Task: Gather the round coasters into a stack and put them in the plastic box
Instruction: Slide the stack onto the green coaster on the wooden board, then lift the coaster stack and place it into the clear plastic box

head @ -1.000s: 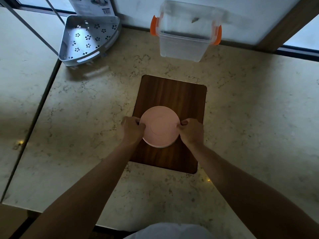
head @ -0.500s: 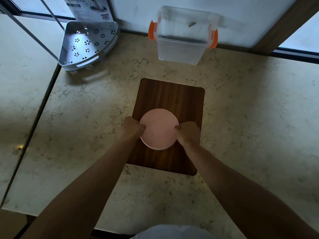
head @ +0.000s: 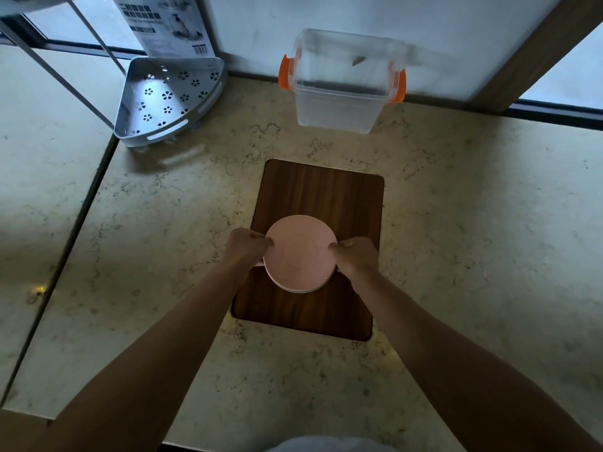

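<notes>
Coasters [head: 300, 256], pink and round, sit as one stack at frame centre; we see at least two edges at its lower rim but cannot count them exactly. Our left hand [head: 246, 247] and right hand [head: 355, 257] pinch the stack from opposite sides, fingers curled on its rim, over one dark wooden board [head: 321, 197] on the desk [head: 473, 223]. One clear plastic box [head: 341, 83] with orange latches stands open above, nothing between; one grey corner rack [head: 169, 99] sits upper left.

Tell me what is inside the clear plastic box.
The plastic box stands open; nothing shows through its walls except a small dark speck, which I cannot identify. The coaster stack is not in it.
</notes>
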